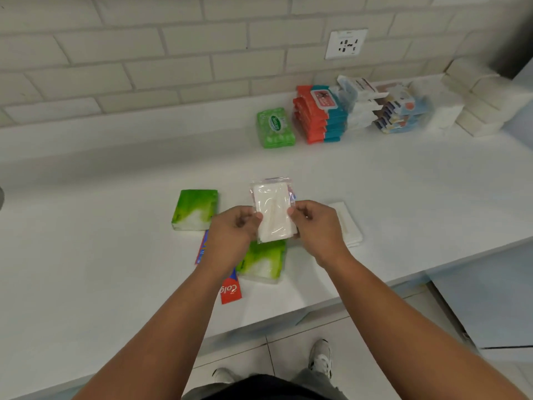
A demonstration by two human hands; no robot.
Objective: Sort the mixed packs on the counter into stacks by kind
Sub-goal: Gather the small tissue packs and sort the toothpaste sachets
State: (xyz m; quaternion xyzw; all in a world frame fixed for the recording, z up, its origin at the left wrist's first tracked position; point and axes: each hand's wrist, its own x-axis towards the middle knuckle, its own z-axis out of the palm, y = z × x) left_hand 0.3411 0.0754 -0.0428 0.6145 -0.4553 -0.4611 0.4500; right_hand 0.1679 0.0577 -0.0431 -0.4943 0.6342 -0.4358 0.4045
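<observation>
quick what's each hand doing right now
Left hand: pinches the clear bag of white tissues at its left edge.
Right hand: pinches the same bag at its right edge.

Bare forearms (161,313), dark top (268,385), perhaps grey trousers (313,381), white-grey trainers (320,360)

Above mid-desk (86,255), pinched at its sides between left hand (230,229) and right hand (314,226): a zip bag (272,209). Left of the left hand, flat on the desk: the left tissue pack (194,209). Beneath the bag, nearer the edge: the near tissue pack (264,262). Under the left wrist, just beside that pack's left side, running toward the near edge: a toothpaste box (230,291). Just right of the right hand: a flat pack (350,226). Far right, along the wall (144,67), in a row from left: a single wipes pack (275,127), a wipes stack (320,115) near it, a third stack (360,102) touching that, then a fourth stack (401,111). On the wall above the row: a socket (345,43).
</observation>
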